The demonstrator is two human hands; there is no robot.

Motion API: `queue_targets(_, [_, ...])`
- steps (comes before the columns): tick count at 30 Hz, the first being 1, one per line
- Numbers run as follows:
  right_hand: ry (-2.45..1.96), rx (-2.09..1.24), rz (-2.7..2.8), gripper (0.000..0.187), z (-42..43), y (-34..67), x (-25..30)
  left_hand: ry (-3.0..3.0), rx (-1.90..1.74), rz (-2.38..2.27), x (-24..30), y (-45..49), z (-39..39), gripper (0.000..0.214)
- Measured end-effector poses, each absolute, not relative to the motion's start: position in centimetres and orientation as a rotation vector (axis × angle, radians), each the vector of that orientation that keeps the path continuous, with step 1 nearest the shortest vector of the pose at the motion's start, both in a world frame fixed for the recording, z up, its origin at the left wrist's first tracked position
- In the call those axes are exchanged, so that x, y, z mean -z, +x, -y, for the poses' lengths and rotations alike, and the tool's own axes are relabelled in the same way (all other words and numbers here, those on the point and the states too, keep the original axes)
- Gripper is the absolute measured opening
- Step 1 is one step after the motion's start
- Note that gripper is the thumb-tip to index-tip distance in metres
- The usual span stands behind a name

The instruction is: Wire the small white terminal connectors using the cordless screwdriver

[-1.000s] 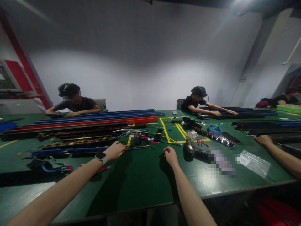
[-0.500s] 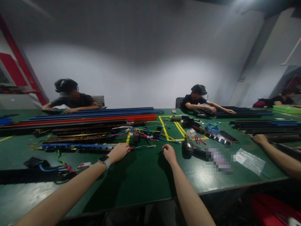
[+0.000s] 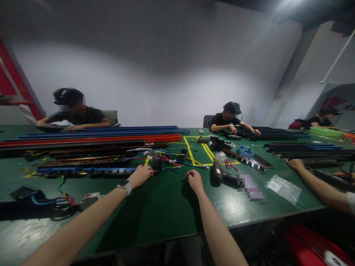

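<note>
My left hand point(image 3: 141, 177), a watch on its wrist, reaches in from the left, fingers closed at the wires point(image 3: 170, 169) with red, blue and green insulation. Just left of it ends a long blue strip point(image 3: 88, 170) fitted with parts. My right hand point(image 3: 195, 180) hovers over the green table point(image 3: 166, 207) near the wires' ring-lug ends, fingers curled together; whatever they may hold is too small to make out. To its right lies a black cordless drill point(image 3: 218, 174), with a white breaker-like block point(image 3: 220, 158) and small red pieces point(image 3: 227, 163) behind it.
Long blue and orange profiles point(image 3: 161, 138) lie at the back left. A wired black unit point(image 3: 30, 207) sits front left. Right are a plastic bag point(image 3: 285, 188), a blue tray point(image 3: 245, 151) and a co-worker's arm point(image 3: 313, 179). Other people point(image 3: 226, 122) work across the table.
The view has turned slightly to the right, so most things sit further left. Both hands stay at nearly the same place by the wires. The co-worker's hands across the table have shifted a little.
</note>
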State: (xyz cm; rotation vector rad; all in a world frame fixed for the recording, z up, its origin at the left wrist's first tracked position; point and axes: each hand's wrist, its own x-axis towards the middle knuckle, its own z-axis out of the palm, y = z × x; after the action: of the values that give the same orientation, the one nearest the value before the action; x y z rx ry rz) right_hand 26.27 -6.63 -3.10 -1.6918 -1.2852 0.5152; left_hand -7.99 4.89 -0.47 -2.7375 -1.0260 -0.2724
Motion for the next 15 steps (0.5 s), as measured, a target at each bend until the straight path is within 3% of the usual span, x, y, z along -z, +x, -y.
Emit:
queue_targets(10, [-1.716,-0.433,1.266,0.026,7.0,25.5,2.6,-2.788,0.359,0.953,0.6,-3.1,-0.6,0.033])
queue_targets(15, [-1.756,-0.240,1.205,0.031,7.0,28.1,-0.1,-2.826,0.505,0.978,0.4,-2.4,0.2,0.029])
